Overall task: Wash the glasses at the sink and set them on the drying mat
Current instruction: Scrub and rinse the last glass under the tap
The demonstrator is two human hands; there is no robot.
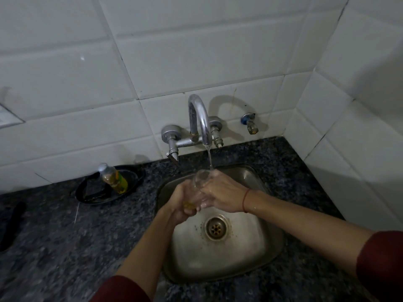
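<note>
1. White glazed wall tiles meet in a corner above a dark speckled stone tabletop [65, 225]. A small stainless steel sink [268, 243] is set into it.
2. A curved chrome tap [199, 118] runs a thin stream onto a clear drinking glass [201, 178]. The glass is held tilted over the basin, its mouth towards the spout.
3. The left hand [182, 203] has its grip closed round the glass's lower end. Something yellowish shows between its fingers, but I cannot tell what it is. The right hand [220, 192] wraps its grip round the upper part.
4. The glass is wet and probably slippery, so it could slide out and drop onto the steel basin. The spout sits close above the glass's rim, so a careless lift could knock the rim against it and chip it.
5. The sink is narrow, with its edges near both wrists, and the tiled corner closes off the right side.
6. To the left, a yellow-green plastic bottle [113, 178] stands on a black oval tray [87, 192] just beside the sink, where a low leftward carry could clip it.
7. No drying mat can be made out, and a dark strip [11, 225] at the far left is too unclear to name.
</note>
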